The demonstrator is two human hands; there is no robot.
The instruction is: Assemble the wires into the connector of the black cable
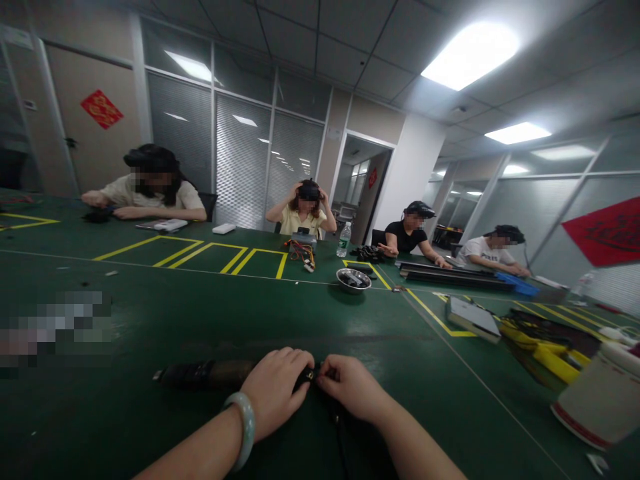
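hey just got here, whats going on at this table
The person's left hand holds the right end of a long dark cylindrical object low over the green table. Their right hand has its fingertips together at that same end; exactly what they pinch is hidden. A dark cord shows below, between the forearms. Farther across stands a metal bowl with dark pieces in it, and other people sit along the far side.

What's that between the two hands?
In the head view, a small black part with a shiny spot shows between the left hand and right hand.
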